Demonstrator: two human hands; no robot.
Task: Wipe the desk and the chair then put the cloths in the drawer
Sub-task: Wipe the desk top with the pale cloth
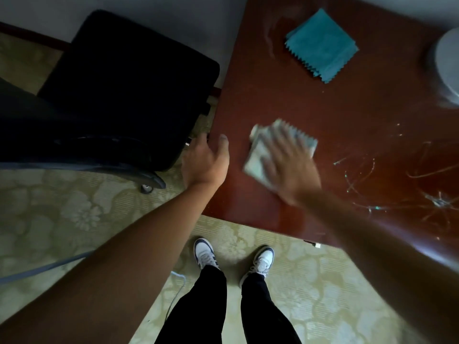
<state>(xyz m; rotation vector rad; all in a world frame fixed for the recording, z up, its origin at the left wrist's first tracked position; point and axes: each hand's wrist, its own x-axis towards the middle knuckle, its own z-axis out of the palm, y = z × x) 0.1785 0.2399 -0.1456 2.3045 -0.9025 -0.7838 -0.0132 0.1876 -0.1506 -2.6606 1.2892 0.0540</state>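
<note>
My right hand lies flat with spread fingers on a folded pale cloth, pressing it onto the dark red-brown desk near its left edge; the hand is motion-blurred. A folded teal cloth lies farther back on the desk. My left hand rests on the desk's left edge, thumb on the top, fingers relaxed, holding nothing. The black office chair stands left of the desk. No drawer is in view.
A grey rounded object sits at the desk's right edge. Scratches and glinting marks cover the desk's right part. A chair caster is near my left hand. My feet stand on patterned carpet before the desk.
</note>
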